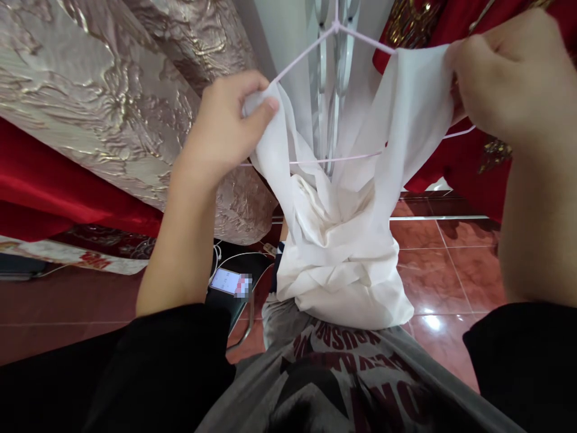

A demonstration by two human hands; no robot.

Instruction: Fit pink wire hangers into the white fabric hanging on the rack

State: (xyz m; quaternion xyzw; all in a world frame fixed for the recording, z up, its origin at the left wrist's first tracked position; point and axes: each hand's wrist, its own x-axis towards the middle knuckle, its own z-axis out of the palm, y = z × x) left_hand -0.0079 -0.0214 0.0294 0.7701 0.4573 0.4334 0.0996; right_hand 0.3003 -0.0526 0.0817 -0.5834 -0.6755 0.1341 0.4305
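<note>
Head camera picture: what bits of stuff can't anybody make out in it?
- Head view: top of the hanger, cut off by the upper edge.
- Head view: hanger's side corners, hidden by the white cloth, left hand and right hand.
- Head view: writing on the phone, too small, with blurry squares over one end.

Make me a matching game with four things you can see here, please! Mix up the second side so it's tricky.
Things:
1. cloth
2. hanger
3. phone
4. floor

Clues:
A. lit up
B. reddish, shiny and tiled
C. white, held by the left hand and the right hand
D. thin and pale pink

Right pairs: 1-C, 2-D, 3-A, 4-B
</note>
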